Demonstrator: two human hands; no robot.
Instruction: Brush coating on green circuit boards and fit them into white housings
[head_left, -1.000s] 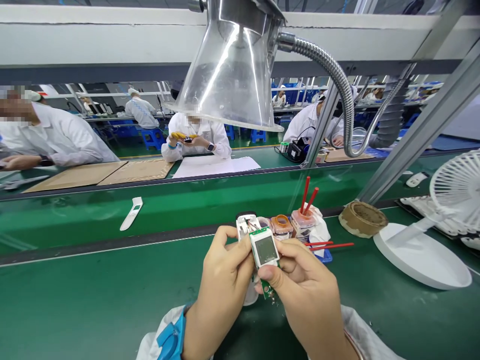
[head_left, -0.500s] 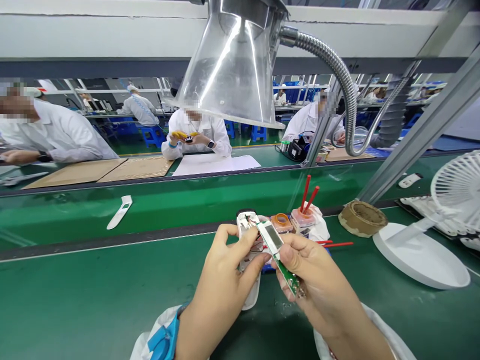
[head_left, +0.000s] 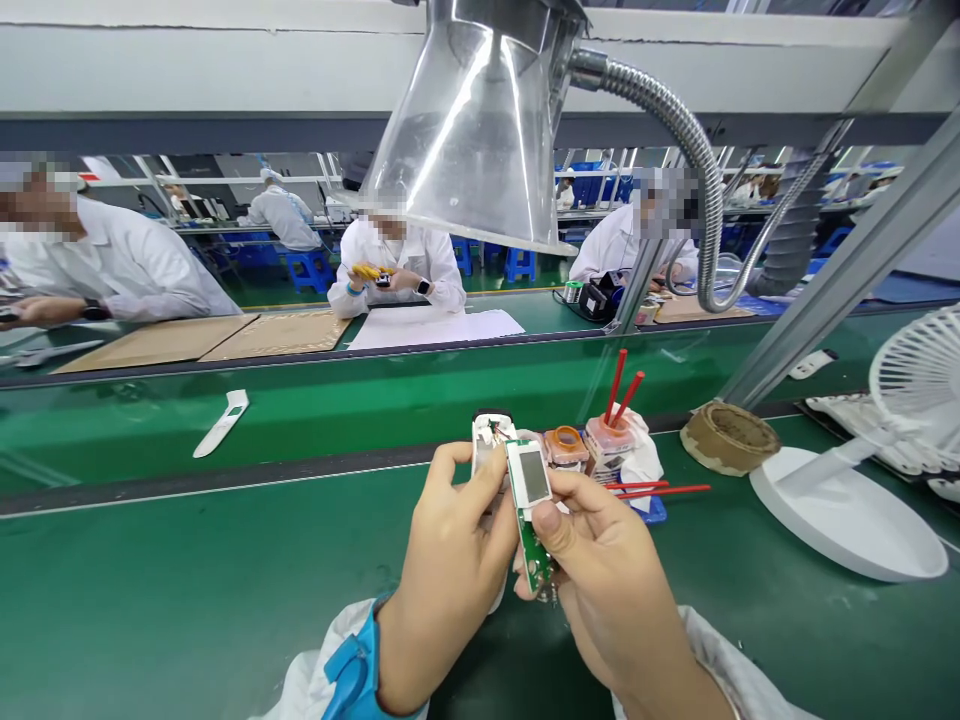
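My left hand (head_left: 450, 570) grips a white plastic device housing (head_left: 489, 440), which stands open with small wires showing at its top and is partly hidden behind my fingers. My right hand (head_left: 611, 590) pinches a green circuit board (head_left: 534, 560) carrying a small grey LCD screen (head_left: 534, 477) in a white frame. The board's upper end lies against the housing, and its lower end shows a few loose wires. Just beyond my hands stand an orange-rimmed jar (head_left: 566, 448) and a pink-filled container (head_left: 607, 445) holding red sticks, with a crumpled white tissue (head_left: 643, 465) beside it.
A clear funnel-shaped fume hood (head_left: 480, 130) on a metal hose hangs above. To the right are a roll of tan tape (head_left: 730, 438) and a white desk fan (head_left: 919, 380). A white plastic strip (head_left: 221, 422) lies on the green belt. Co-workers sit across the line.
The circuit board has swung from a slant to nearly upright, its lower end moving left. The white strip on the belt has shifted left.
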